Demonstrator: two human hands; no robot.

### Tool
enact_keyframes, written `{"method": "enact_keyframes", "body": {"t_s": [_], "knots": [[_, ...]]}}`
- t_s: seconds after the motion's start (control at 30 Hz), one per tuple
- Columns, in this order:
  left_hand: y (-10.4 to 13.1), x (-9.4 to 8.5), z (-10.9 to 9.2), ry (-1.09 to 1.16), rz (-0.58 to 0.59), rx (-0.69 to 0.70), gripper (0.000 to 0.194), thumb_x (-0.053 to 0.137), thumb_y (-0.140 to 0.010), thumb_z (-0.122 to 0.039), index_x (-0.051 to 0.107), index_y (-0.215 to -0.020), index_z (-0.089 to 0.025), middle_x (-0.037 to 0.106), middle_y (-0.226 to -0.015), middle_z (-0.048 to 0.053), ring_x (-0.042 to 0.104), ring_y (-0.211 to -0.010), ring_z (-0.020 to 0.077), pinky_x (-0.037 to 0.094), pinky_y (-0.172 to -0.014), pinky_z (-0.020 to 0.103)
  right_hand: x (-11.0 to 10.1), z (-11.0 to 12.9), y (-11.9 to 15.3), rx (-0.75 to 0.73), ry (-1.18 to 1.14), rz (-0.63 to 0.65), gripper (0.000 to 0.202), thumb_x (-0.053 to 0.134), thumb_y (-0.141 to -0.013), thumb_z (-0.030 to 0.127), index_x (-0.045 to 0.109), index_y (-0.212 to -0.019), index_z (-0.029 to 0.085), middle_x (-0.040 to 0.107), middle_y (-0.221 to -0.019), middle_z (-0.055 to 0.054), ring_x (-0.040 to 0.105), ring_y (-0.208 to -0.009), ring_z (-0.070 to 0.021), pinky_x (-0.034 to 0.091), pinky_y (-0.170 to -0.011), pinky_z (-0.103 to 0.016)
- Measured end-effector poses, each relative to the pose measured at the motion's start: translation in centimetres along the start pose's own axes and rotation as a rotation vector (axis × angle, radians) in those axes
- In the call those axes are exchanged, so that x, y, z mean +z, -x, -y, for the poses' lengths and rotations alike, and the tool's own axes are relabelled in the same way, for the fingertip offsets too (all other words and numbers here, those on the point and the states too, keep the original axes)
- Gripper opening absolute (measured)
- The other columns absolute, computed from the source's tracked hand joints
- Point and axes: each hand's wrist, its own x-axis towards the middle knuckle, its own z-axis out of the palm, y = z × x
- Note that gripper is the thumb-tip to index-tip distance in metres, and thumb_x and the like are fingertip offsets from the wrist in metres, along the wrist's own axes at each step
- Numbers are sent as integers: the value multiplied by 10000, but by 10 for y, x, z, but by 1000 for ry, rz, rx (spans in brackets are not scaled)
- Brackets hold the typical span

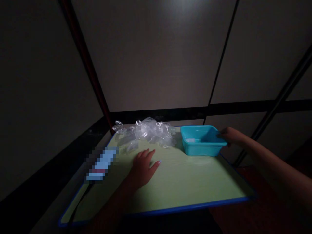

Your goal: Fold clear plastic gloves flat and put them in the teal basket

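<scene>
Two hands are out. The left hand lies flat on the table, fingers spread, holding nothing, just short of the heap of clear bags. The right hand grips the far right rim of the tub, which stands beside the bags.

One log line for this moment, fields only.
left hand: flat on green table | right hand: gripping teal tub rim | clear plastic bags: piled behind
</scene>
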Motion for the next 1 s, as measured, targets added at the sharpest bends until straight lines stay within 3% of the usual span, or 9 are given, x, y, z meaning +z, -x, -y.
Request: {"method": "enact_keyframes", "body": {"t_s": [0.13,0.27,0.4,0.53,0.63,0.73,0.83,0.93,1.0], "knots": [[-40,-3,40,-381,-36,-173,522,467,-846,-476,515,-1268,-171,461,-1358,166,341,-1279,333,227,-1024,548,-6,13,-24,112,-43,-51,312,543,-781,265,520,-490,156,560,-470,-83,531,-396,-148,453,-465,-281],[-67,-5,71,-452,-45,-276,516,445,-847,-491,544,-1223,-152,512,-1293,177,403,-1226,321,301,-983,494,0,31,-42,119,-64,-72,339,530,-794,298,523,-485,161,535,-437,-83,524,-392,-152,453,-431,-275],[-71,5,91,-441,-75,-295,499,450,-851,-458,533,-1231,-145,460,-1346,193,384,-1252,313,288,-995,486,13,40,-59,130,-95,-77,364,503,-825,330,526,-509,151,544,-457,-83,516,-387,-140,454,-441,-276],[-65,14,97,-428,-61,-272,503,451,-852,-457,512,-1250,-156,410,-1393,185,331,-1299,296,255,-1019,492,14,42,-68,186,-12,-62,428,463,-853,447,576,-579,138,603,-563,-147,574,-468,-182,458,-506,-316],[-62,15,93,-420,-70,-251,492,448,-854,-456,531,-1232,-153,425,-1380,183,349,-1283,299,251,-1022,489,9,58,-63,183,272,-235,498,442,-822,572,639,-719,126,647,-748,-212,636,-693,-288,456,-586,-370],[-61,13,86,-398,-89,-206,466,457,-853,-442,547,-1213,-161,459,-1348,160,381,-1249,289,264,-1021,455,14,97,-44,-2,436,-515,489,389,-859,520,623,-981,108,635,-960,-235,608,-884,-327,450,-657,-391],[-59,10,82,-350,-93,-153,452,469,-852,-430,550,-1212,-169,473,-1330,141,396,-1231,272,294,-1006,398,39,150,-26,-351,452,-628,385,412,-877,427,588,-1048,131,629,-1025,-182,553,-995,-288,427,-775,-365],[-58,8,83,-303,-106,-118,457,474,-857,-417,540,-1228,-159,475,-1325,142,414,-1211,270,315,-994,376,78,200,-24,-536,314,-564,325,423,-888,402,577,-1030,153,648,-995,-128,549,-976,-236,412,-795,-320],[-59,7,86,-284,-124,-100,446,480,-858,-399,543,-1224,-152,485,-1309,145,433,-1191,271,331,-985,373,106,227,-31,-561,213,-400,313,434,-893,398,587,-1020,155,661,-982,-107,580,-903,-192,416,-747,-273]]}}
